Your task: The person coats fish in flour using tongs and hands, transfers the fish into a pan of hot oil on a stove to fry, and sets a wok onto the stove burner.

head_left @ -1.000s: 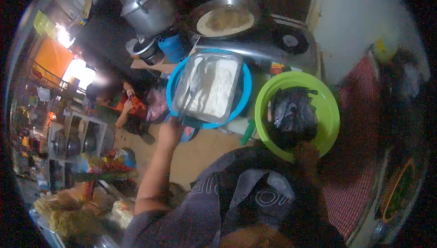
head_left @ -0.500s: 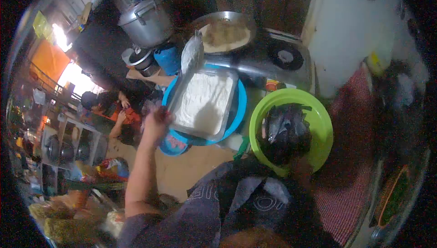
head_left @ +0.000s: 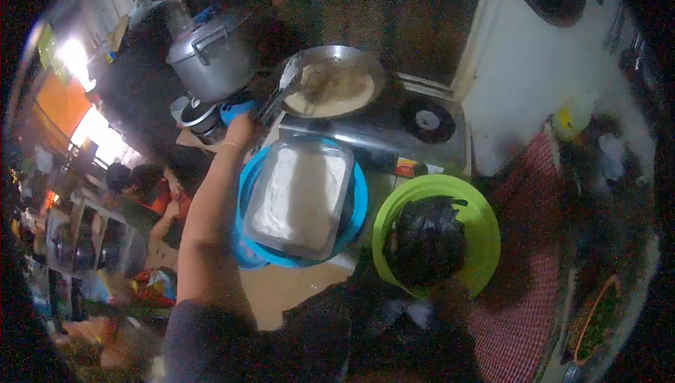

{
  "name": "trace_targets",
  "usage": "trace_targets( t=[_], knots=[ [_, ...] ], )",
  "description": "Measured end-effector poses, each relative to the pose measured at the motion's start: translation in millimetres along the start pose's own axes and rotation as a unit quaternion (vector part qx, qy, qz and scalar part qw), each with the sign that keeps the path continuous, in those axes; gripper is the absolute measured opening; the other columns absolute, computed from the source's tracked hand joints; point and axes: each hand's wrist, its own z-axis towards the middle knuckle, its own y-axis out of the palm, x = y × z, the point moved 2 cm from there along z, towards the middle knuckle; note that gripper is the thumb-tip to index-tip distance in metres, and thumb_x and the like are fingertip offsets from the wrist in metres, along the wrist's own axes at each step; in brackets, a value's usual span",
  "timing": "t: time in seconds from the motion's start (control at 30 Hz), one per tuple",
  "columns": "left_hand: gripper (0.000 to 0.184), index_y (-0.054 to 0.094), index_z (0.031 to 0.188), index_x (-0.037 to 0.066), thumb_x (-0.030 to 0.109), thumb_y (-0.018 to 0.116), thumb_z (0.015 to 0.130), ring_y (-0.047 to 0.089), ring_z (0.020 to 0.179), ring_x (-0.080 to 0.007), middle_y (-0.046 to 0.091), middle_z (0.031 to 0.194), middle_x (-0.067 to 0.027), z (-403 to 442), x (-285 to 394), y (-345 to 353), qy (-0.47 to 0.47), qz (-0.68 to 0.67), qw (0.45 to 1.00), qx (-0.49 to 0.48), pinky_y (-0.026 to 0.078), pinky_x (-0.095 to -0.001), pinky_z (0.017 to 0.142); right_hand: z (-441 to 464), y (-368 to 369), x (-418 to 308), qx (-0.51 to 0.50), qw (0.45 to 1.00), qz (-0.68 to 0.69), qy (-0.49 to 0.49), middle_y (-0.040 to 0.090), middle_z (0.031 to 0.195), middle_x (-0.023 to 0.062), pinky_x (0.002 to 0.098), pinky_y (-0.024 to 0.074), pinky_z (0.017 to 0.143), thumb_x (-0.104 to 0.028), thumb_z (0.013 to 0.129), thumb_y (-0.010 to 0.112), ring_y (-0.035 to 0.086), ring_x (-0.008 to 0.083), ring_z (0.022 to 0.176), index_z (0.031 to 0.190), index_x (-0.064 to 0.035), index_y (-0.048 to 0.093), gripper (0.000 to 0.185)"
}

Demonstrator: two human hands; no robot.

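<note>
My left hand [head_left: 240, 128] is stretched out at the left of the stove, beside a blue object [head_left: 235, 111]. Its fingers are too dim to make out. Close by, a white-coated, long piece [head_left: 289, 72] rests at the left rim of a wide metal pan [head_left: 365, 67] with a pale brown coating inside. A clear rectangular tray of white powder [head_left: 299, 193] sits over a blue basin [head_left: 360, 204]. At the right, dark, glossy contents [head_left: 425, 235] lie in a lime-green basin [head_left: 489, 235]. A dark shape, apparently my right arm, crosses its near rim; the hand is lost in shadow.
A large lidded pot [head_left: 211, 67] stands at the back left, with a small pot [head_left: 200, 117] below it. The stove [head_left: 380, 137] has a round burner at the right. Another person [head_left: 172, 193] is at far left. A red checked cloth [head_left: 520, 306] hangs at right.
My left hand has moved from the tray's left edge up and away to beside the blue object. The white-coated piece is now at the pan's rim. The view has shifted.
</note>
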Motion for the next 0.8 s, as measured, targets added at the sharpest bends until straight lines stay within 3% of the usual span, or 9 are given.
trace_targets(
  t=[0.1,0.27,0.33,0.4,0.6,0.7,0.8],
  knots=[
    [0.038,0.069,0.100,-0.001,0.029,0.070,0.077,0.064,0.095,-0.0414,0.067,0.099,-0.0269,31,16,9,0.073,0.056,0.995,0.036,0.052,-0.0459,0.081,2,0,-3,-0.003,1.000,-0.004,0.009,0.066,0.088,0.0183,0.0514,0.0502,0.070,-0.038,0.084,0.058,0.064,0.0374,0.078,0.099,-0.0102,0.068,0.033],
    [0.031,0.070,0.099,0.001,0.019,0.068,0.074,0.065,0.098,-0.0389,0.067,0.101,-0.0247,107,-4,62,0.064,-0.037,0.997,-0.002,0.052,-0.0452,0.084,5,0,-8,-0.004,1.000,-0.012,0.022,0.066,0.089,0.0182,0.0510,0.0503,0.070,-0.037,0.083,0.059,0.064,0.0371,0.079,0.099,-0.0099,0.068,0.032],
    [0.030,0.070,0.099,0.001,0.017,0.068,0.074,0.065,0.099,-0.0379,0.068,0.102,-0.0242,127,-8,77,0.054,-0.005,0.998,-0.016,0.052,-0.0447,0.086,6,0,-9,-0.007,0.999,-0.015,0.030,0.066,0.089,0.0181,0.0508,0.0504,0.071,-0.036,0.083,0.060,0.064,0.0369,0.079,0.099,-0.0099,0.068,0.032],
    [0.030,0.070,0.099,0.001,0.017,0.068,0.074,0.065,0.100,-0.0369,0.068,0.103,-0.0237,120,19,59,0.022,0.095,0.994,-0.056,0.052,-0.0441,0.087,7,0,-12,-0.007,0.999,-0.015,0.034,0.066,0.089,0.0181,0.0507,0.0504,0.071,-0.036,0.083,0.060,0.065,0.0368,0.080,0.099,-0.0098,0.068,0.031],
    [0.035,0.070,0.103,0.003,0.019,0.071,0.072,0.064,0.105,-0.0355,0.067,0.109,-0.0222,158,6,85,-0.006,0.107,0.993,-0.054,0.052,-0.0424,0.091,6,2,-15,-0.004,0.999,-0.022,0.045,0.066,0.090,0.0179,0.0502,0.0506,0.072,-0.034,0.082,0.061,0.065,0.0364,0.080,0.099,-0.0095,0.068,0.031],
    [0.040,0.070,0.106,0.004,0.021,0.075,0.071,0.064,0.106,-0.0350,0.067,0.112,-0.0211,147,26,64,-0.023,0.128,0.984,-0.119,0.051,-0.0416,0.093,7,3,-18,0.001,0.998,-0.023,0.051,0.066,0.091,0.0178,0.0499,0.0507,0.072,-0.033,0.081,0.062,0.065,0.0362,0.081,0.099,-0.0094,0.068,0.030],
    [0.043,0.071,0.107,0.005,0.026,0.077,0.070,0.065,0.106,-0.0343,0.067,0.113,-0.0202,140,31,52,0.004,0.137,0.989,-0.063,0.051,-0.0414,0.093,10,4,-19,0.004,0.998,-0.027,0.051,0.067,0.091,0.0177,0.0497,0.0507,0.072,-0.032,0.081,0.063,0.065,0.0360,0.081,0.099,-0.0093,0.068,0.030]
  ],
)
